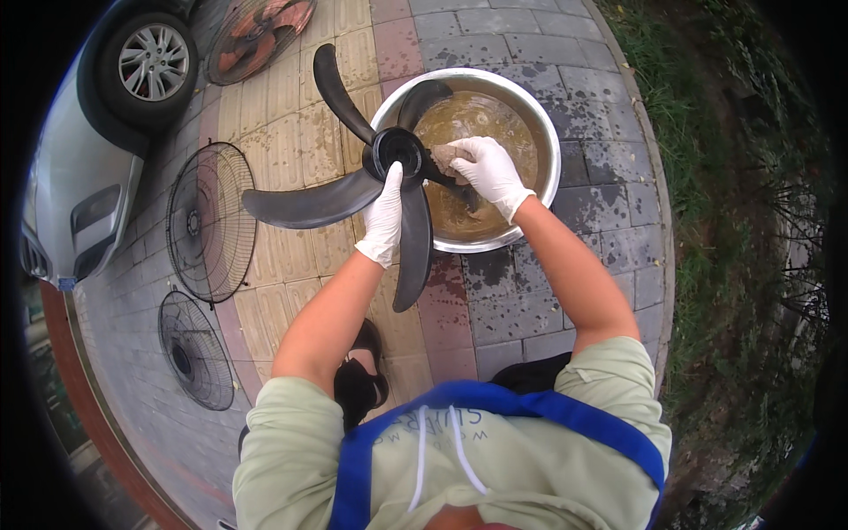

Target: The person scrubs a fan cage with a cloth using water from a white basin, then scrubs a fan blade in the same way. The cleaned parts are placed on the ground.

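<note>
My left hand [384, 218], in a white glove, grips the black five-bladed fan impeller [311, 201] at its hub, with the thumb on the hub's face. My right hand [489, 171], also gloved in white, pinches a brown cloth or sponge [452, 163] against a blade near the hub. That blade's lower part reaches over the metal basin [555, 152], which holds murky brown water [493, 122]. Another blade lies over the basin's upper left rim. The fingers beneath the hub are hidden.
Two black wire fan grilles [211, 222] [195, 351] lie on the paving at left. A fan with orange blades [262, 33] rests at the top. A parked car [99, 192] stands at upper left. Grass [669, 119] borders the wet paving at right.
</note>
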The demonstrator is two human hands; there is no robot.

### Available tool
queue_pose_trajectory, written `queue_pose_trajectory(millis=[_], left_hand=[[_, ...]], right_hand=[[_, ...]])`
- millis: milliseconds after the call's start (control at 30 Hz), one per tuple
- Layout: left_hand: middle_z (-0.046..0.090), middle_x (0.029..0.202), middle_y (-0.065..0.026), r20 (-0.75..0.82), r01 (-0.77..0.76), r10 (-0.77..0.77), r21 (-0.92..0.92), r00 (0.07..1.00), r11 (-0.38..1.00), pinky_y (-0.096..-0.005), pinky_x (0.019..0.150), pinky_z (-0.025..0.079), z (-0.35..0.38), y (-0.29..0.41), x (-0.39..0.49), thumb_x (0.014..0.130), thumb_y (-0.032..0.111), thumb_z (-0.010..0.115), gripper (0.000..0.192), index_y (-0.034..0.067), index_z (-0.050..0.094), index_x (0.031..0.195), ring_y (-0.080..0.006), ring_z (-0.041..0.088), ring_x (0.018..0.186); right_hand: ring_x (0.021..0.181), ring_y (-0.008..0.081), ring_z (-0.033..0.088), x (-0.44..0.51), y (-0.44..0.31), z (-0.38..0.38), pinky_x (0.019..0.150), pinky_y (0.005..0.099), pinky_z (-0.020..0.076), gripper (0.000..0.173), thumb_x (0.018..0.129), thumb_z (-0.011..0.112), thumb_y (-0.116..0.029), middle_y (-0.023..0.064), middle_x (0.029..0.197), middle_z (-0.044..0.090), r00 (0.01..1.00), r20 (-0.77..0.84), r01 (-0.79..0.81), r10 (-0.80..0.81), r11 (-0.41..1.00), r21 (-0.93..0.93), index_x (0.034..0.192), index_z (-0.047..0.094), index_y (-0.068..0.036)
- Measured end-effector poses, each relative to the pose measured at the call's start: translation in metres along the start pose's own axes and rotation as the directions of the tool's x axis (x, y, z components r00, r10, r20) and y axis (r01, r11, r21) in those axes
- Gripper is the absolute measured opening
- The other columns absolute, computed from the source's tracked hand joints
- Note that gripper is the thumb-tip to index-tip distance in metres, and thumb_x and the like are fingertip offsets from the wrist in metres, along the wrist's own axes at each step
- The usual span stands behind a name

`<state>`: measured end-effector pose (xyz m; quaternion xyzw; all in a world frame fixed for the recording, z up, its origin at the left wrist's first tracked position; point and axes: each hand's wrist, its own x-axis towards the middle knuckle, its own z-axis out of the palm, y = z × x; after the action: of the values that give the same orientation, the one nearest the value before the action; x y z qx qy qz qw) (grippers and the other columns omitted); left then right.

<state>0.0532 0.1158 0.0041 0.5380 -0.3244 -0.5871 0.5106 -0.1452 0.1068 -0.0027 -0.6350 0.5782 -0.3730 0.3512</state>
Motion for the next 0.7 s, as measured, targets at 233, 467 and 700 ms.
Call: queue_pose_trajectory(millis=[233,467,700], left_hand=[[0.064,0.109,-0.0054,-0.071,0.178,-0.204,-0.276,0.976,0.945,-0.0264,0.087,0.048,0.010,0.021,0.005,0.091,0.027,0.065,0.036,0.002,0.061,0.116,-0.0122,0.059,0.095],[0.063,0.112,-0.0037,-0.084,0.159,-0.179,-0.206,0.980,0.965,-0.0263,0.089,0.046,0.005,0.014,0.006,0.091,0.027,0.065,0.038,0.002,0.059,0.119,-0.0113,0.058,0.098],[0.062,0.112,-0.0041,-0.045,-0.003,-0.002,-0.122,0.999,0.992,-0.0264,0.088,0.048,-0.006,0.023,0.011,0.089,0.026,0.067,0.038,0.003,0.059,0.118,-0.0119,0.059,0.097]], right_hand=[[0.091,0.0328,0.060,0.011,-0.012,0.032,0.080,0.0404,0.0481,0.018,0.077,0.063,-0.008,0.0142,0.093,0.061,0.993,-0.007,0.114,-0.122,0.945,-0.306,0.095,0.064,-0.006],[0.082,0.0348,0.064,-0.009,0.006,0.023,0.074,0.0434,0.0515,0.013,0.075,0.063,-0.011,0.0182,0.085,0.064,0.978,0.173,-0.004,0.118,0.836,-0.549,0.087,0.066,-0.007],[0.085,0.0336,0.067,-0.025,0.035,-0.015,0.076,0.0421,0.0534,0.018,0.080,0.056,-0.012,0.0187,0.088,0.068,0.874,0.169,-0.237,0.455,0.703,-0.671,0.084,0.071,-0.003]])
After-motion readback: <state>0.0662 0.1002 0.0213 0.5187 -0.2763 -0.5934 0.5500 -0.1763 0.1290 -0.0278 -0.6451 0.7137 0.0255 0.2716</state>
